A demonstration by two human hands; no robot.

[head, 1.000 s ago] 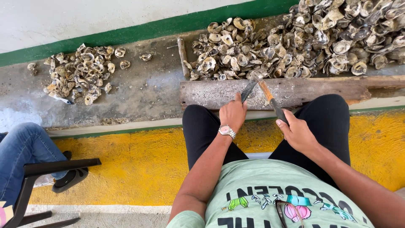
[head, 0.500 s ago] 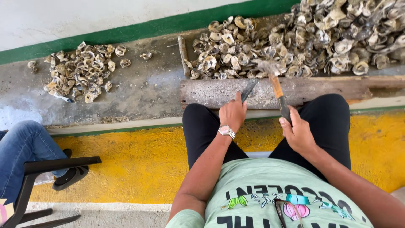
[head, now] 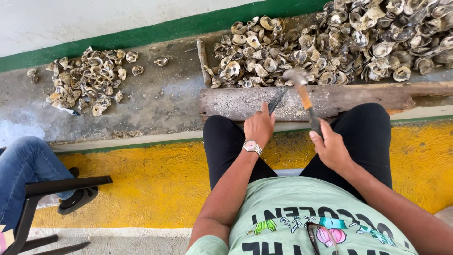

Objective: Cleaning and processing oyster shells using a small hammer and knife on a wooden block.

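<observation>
1. The hammer (head: 304,92) has a blurred grey metal head and an orange-brown handle that darkens toward the grip. It is raised over the wooden plank (head: 358,97), with its head above the plank's far edge.
2. The right hand (head: 332,148) is closed around the dark lower end of the hammer handle, on the near side of the plank.
3. The left hand (head: 258,126) rests at the plank's near edge, its fingers closed on a dark, flat, pointed blade (head: 277,98) that lies slanted on the plank's top. A silver wristwatch (head: 252,147) sits on that wrist.
4. The plank is grey, weathered and rough, and lies crosswise in front of the person's knees in black trousers (head: 226,146).
5. Beyond the plank lies a big heap of oyster shells (head: 339,42), grey, brown and pearly. A smaller shell pile (head: 87,80) lies well to the left of the plank.
6. Plank and shells rest on a bare concrete ledge (head: 160,104), backed by a green stripe (head: 155,32) under a white wall.
7. On the near side of the plank the floor is painted yellow (head: 141,184).
8. Far left of the plank are another person's jeans-clad leg (head: 23,165), a dark sandal (head: 78,198) and a black chair frame (head: 52,186).
</observation>
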